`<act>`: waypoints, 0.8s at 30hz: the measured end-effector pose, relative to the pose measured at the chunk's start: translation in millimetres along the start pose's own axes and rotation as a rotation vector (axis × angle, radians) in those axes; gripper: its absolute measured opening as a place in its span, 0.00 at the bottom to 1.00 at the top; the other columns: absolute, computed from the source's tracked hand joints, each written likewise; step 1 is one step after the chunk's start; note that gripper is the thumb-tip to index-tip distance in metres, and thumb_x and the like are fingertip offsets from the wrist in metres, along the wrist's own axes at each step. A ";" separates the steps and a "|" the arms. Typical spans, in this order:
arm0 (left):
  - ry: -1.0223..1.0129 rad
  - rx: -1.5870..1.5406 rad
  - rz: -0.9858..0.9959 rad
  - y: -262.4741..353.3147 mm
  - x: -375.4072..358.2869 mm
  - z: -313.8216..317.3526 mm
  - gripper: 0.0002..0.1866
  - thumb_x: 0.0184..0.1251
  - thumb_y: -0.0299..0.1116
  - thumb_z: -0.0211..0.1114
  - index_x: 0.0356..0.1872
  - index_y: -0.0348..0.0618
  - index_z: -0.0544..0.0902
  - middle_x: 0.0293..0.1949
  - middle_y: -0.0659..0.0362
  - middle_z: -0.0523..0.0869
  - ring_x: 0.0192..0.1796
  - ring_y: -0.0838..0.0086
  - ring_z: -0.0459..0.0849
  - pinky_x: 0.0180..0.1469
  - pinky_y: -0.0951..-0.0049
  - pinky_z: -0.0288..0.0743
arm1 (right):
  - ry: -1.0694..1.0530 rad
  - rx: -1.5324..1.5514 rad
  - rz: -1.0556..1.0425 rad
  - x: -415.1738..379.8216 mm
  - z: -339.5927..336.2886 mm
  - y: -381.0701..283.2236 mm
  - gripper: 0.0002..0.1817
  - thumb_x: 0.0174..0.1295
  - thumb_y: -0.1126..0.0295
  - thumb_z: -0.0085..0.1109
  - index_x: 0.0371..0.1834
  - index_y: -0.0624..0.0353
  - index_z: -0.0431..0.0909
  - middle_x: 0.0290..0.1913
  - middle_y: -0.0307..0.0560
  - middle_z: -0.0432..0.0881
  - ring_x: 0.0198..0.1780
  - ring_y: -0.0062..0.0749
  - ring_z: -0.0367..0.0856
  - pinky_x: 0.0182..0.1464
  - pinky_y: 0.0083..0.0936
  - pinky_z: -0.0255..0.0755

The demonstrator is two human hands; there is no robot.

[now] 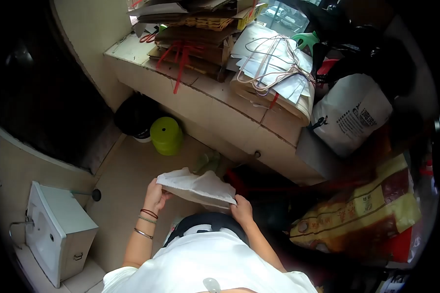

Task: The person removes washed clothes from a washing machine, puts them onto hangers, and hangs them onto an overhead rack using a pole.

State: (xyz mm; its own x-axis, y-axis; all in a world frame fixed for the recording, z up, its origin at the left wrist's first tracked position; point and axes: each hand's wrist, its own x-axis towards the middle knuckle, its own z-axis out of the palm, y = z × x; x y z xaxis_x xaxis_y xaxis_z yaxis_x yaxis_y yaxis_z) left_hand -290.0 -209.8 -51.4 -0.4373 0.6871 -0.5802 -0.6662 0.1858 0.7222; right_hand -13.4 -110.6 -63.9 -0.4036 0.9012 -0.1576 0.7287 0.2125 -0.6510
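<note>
A piece of white cloth (198,185), with a wavy upper edge, is stretched between my two hands in front of my body. My left hand (156,196) pinches its left corner; bracelets circle that wrist. At the opposite end, the fingers of my right hand (241,209) close on the right corner. The middle of the cloth sags slightly, its underside in shadow.
Ahead runs a tiled ledge (210,90) with tied cardboard (195,49), wire-bound white sheets (274,61) and a printed white bag (354,115). A green stool (166,136) stands below. A washbasin (49,229) is at left, a yellow-red sack (357,210) at right.
</note>
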 end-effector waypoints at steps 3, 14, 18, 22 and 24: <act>-0.060 -0.301 0.010 -7.8 1.2 27.1 0.14 0.68 0.31 0.46 0.51 0.37 0.72 0.47 0.52 0.78 0.49 0.63 0.78 0.48 0.63 0.75 | -0.227 -0.100 0.070 25.8 -32.6 0.0 0.12 0.51 0.70 0.56 0.38 0.62 0.76 0.40 0.56 0.79 0.42 0.50 0.76 0.46 0.35 0.69; -0.213 0.225 -0.016 -9.7 9.0 121.4 0.04 0.60 0.25 0.53 0.32 0.38 0.75 0.27 0.62 0.77 0.29 0.80 0.74 0.31 0.81 0.68 | 0.100 0.667 -0.328 204.8 -223.9 -116.2 0.14 0.61 0.70 0.52 0.48 0.64 0.71 0.29 0.42 0.78 0.25 0.18 0.74 0.29 0.16 0.68; -0.275 0.254 0.009 -16.3 32.9 118.4 0.04 0.62 0.27 0.54 0.34 0.39 0.75 0.29 0.62 0.78 0.30 0.81 0.75 0.30 0.82 0.69 | 0.124 0.584 -0.214 276.9 -238.4 -144.9 0.28 0.61 0.67 0.52 0.63 0.62 0.55 0.29 0.45 0.79 0.20 0.20 0.76 0.15 0.13 0.64; -0.329 0.265 0.031 19.8 54.6 116.0 0.05 0.60 0.25 0.54 0.36 0.38 0.76 0.32 0.62 0.78 0.32 0.80 0.75 0.34 0.81 0.69 | 0.090 0.700 -0.015 317.7 -232.1 -156.4 0.29 0.62 0.64 0.51 0.64 0.62 0.54 0.33 0.48 0.79 0.20 0.25 0.78 0.14 0.16 0.66; -0.345 0.300 0.105 36.9 78.1 110.3 0.07 0.59 0.24 0.54 0.38 0.38 0.74 0.34 0.61 0.78 0.35 0.79 0.76 0.37 0.81 0.70 | 0.093 0.763 0.026 333.9 -227.6 -155.4 0.24 0.63 0.63 0.50 0.59 0.62 0.60 0.40 0.50 0.77 0.25 0.29 0.81 0.17 0.18 0.69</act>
State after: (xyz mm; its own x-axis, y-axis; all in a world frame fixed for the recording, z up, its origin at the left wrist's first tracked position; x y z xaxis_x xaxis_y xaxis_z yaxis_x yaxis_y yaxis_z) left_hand -282.2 -71.8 -28.5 -0.2334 0.8969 -0.3757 -0.4030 0.2624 0.8768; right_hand -135.5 243.2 153.6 -0.3193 0.9375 -0.1387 0.1400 -0.0981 -0.9853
